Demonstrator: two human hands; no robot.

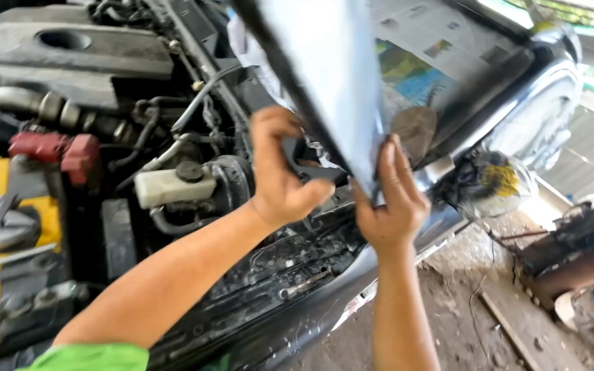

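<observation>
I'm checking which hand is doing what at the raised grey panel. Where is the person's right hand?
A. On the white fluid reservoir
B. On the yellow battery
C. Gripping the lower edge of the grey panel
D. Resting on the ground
C: the right hand wraps fingers over the lower edge of the grey panel, beside the left hand.

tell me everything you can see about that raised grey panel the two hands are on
The grey panel is a smooth, pale blue-grey painted sheet, metal by its look, with a dark edge on its left side. It stands tilted up above the engine bay, narrowing toward its lower corner. The right hand pinches that lower edge, fingers flat against the face. The left hand is curled at a dark bracket under the edge. Newspaper-covered glass lies behind it.
</observation>
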